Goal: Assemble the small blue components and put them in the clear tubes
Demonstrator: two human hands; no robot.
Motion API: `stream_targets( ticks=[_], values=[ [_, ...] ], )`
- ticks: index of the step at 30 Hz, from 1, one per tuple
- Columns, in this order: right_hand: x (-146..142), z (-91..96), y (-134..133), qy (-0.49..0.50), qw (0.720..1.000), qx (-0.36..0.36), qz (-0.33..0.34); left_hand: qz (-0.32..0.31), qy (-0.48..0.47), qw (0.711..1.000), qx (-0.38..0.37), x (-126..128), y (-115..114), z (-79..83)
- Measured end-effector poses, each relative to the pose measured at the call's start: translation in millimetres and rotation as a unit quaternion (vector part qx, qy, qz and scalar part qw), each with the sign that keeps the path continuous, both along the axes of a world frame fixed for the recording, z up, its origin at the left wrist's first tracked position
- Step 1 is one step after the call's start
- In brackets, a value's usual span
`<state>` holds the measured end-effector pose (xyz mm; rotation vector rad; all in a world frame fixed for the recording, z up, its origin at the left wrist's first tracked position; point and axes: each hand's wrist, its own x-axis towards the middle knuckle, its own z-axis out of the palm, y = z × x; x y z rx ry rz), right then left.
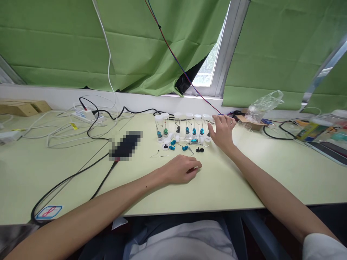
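Green curtains (62, 43) span the frame's top; daylight shows through a window (209, 74) right of upper centre; a white wall (61, 94) runs behind a pale table (211, 195).

Capped vials (195, 124) on pale-yellow table (217, 187)

We see glossy clear plastic vials (177, 121), our smooth matt tabletop (217, 193), creased cloth curtains (67, 54), a crinkled shiny plastic bag (267, 104)

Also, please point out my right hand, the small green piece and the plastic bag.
Right hand (223, 131), head view: its back.
Small green piece (166, 131), head view: its middle.
Plastic bag (265, 105), head view: its middle.
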<state>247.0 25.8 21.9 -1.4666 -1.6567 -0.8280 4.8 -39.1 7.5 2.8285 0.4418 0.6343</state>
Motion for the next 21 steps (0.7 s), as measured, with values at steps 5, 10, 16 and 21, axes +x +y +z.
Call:
stream_targets(
  ticks=[5, 10, 16, 21],
  values=[
    [-0.4, -0.2, 0.4, 0.012, 1.000, 0.004, -0.005, -0.002, -0.004, 1.000, 0.004, -0.2, 0.3, -0.6],
    [-1.4, -0.4, 0.2, 0.023, 1.000, 0.015, -0.006, 0.000, 0.001, 1.000, 0.004, -0.5, 0.0, -0.2],
    [-3.0, -1.4, -0.7, 0.035, 0.999, 0.015, 0.012, -0.001, -0.001, 1.000, 0.004, -0.2, -0.8, 1.1],
    [-4.1, 0.4, -1.4, 0.040, 0.998, 0.035, 0.027, 0.000, -0.006, 1.000, 0.002, -0.6, -0.5, 2.2]
  ],
)
